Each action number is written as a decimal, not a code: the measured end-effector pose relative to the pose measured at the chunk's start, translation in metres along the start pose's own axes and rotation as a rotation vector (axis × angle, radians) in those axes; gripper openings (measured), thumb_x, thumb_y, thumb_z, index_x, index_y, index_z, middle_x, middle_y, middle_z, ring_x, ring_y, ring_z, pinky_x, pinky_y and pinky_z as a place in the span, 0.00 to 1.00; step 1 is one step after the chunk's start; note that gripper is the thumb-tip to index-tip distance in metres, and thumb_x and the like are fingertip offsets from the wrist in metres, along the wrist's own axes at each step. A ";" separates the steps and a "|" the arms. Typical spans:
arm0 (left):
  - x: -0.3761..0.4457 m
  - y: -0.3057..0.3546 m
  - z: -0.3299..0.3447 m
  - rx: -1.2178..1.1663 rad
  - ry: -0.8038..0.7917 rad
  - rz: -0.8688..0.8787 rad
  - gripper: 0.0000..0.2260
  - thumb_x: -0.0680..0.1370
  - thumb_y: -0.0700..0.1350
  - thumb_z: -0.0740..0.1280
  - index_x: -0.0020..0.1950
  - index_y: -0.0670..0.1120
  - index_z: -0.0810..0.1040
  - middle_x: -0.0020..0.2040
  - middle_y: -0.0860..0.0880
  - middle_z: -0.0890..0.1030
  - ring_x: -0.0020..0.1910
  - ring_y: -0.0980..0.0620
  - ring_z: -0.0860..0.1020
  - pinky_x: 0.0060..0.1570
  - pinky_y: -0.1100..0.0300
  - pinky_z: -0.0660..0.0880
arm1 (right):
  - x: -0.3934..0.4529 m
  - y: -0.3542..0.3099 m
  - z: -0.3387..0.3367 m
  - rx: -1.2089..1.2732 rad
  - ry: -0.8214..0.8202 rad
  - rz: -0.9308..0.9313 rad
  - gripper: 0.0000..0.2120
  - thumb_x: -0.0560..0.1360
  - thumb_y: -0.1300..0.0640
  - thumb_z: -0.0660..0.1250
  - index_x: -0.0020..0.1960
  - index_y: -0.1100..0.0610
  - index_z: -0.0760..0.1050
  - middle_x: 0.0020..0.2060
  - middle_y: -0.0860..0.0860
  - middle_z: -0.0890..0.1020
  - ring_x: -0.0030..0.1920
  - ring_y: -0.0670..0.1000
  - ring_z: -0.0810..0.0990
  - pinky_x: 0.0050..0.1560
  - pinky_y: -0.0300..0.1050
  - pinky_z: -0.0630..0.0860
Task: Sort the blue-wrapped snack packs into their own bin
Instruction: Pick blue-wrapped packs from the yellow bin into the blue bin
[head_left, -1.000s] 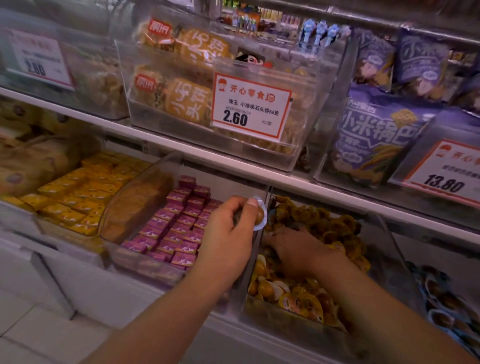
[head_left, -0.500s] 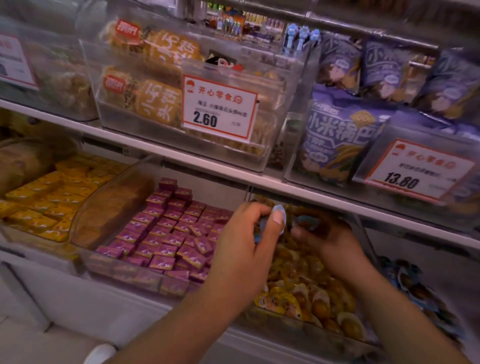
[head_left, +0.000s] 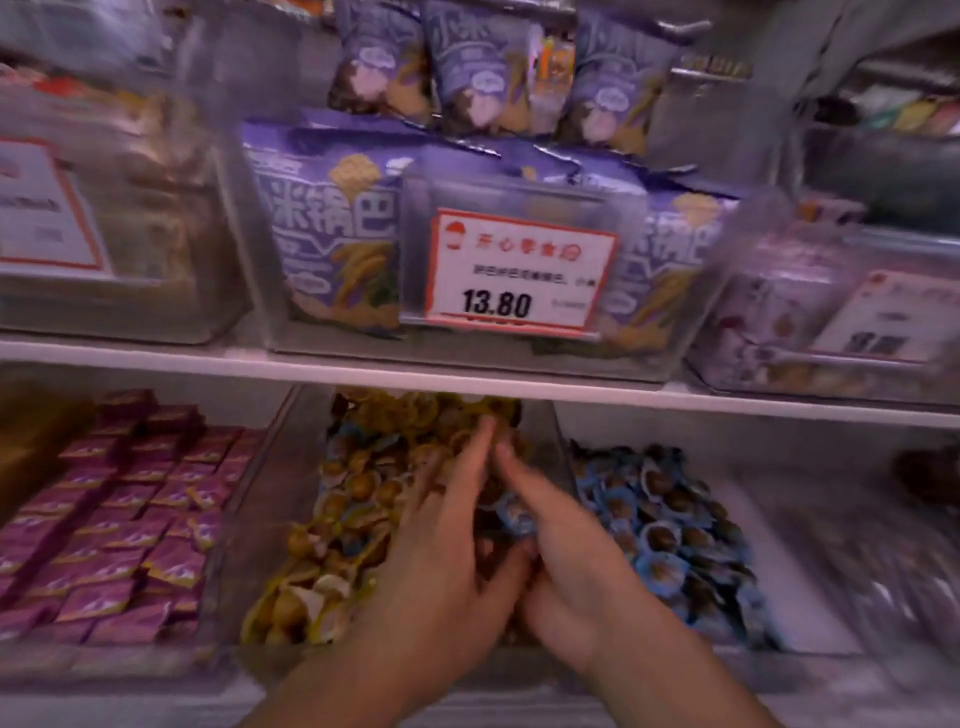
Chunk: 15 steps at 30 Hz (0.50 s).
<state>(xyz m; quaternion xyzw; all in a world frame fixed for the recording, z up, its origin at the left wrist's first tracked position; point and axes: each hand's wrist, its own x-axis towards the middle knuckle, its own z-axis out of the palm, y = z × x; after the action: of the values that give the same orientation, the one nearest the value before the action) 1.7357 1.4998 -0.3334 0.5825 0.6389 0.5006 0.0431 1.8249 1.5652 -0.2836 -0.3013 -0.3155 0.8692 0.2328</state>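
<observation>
My two hands meet over the middle clear bin, which is full of yellow-wrapped snack packs. Between the thumb and fingers of my right hand sits a small blue-wrapped snack pack, pinched there. My left hand lies beside it with fingers stretched out over the yellow packs, touching the right hand. To the right, another clear bin holds a heap of blue-wrapped packs. The view is blurred by motion.
A bin of purple-wrapped squares stands on the left. The white shelf edge runs just above the bins. Above it are clear boxes of purple snack bags and a 13.80 price card.
The view has swung right, bringing the blue-pack bin into sight. My hands have come together lower in the yellow bin, and the blue pack is now in my right hand's fingers.
</observation>
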 end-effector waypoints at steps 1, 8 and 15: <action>0.001 0.003 0.003 -0.022 -0.014 0.003 0.40 0.73 0.60 0.64 0.78 0.66 0.43 0.77 0.60 0.63 0.77 0.56 0.60 0.73 0.51 0.64 | 0.000 -0.004 -0.003 -0.047 0.018 -0.022 0.17 0.76 0.48 0.69 0.62 0.53 0.81 0.53 0.54 0.85 0.42 0.51 0.85 0.46 0.47 0.80; 0.004 0.007 0.003 -0.182 -0.027 0.119 0.36 0.78 0.56 0.62 0.81 0.51 0.48 0.80 0.55 0.58 0.77 0.56 0.59 0.73 0.63 0.58 | -0.006 -0.038 -0.024 -0.136 0.094 -0.367 0.06 0.77 0.62 0.68 0.53 0.62 0.77 0.37 0.57 0.82 0.32 0.50 0.80 0.22 0.37 0.68; 0.016 -0.016 -0.003 0.067 -0.060 -0.029 0.15 0.78 0.52 0.63 0.64 0.58 0.76 0.66 0.64 0.73 0.68 0.59 0.71 0.66 0.49 0.71 | 0.022 -0.110 -0.117 -0.552 0.500 -0.498 0.04 0.75 0.59 0.70 0.50 0.54 0.81 0.46 0.53 0.84 0.42 0.50 0.83 0.39 0.44 0.80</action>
<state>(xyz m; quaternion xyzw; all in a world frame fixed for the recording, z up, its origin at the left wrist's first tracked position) 1.7169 1.5134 -0.3346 0.5891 0.6621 0.4605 0.0499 1.9115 1.7021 -0.2888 -0.4677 -0.5327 0.5703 0.4149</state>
